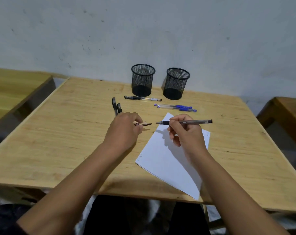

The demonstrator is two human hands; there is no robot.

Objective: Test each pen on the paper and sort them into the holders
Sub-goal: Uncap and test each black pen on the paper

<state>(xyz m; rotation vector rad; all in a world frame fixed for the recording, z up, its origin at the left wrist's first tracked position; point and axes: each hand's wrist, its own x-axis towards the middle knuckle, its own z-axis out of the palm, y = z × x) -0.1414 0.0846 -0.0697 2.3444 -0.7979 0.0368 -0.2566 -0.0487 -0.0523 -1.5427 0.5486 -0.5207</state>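
Pen (186,122) uncapped sits pinched in my right hand (186,131), tip hovering over the paper (167,160) corner, ready to scribble I reckon. My left hand (123,129) pinches its cap (143,124) clear. Beyond, five pens wait; both mesh holders (143,80) look empty.

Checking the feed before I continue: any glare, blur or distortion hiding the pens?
Head view: dim, even light, no glare; wide-angle bending at the table edges; right hand casts a soft shadow on the paper; cap in left hand slightly blurred.
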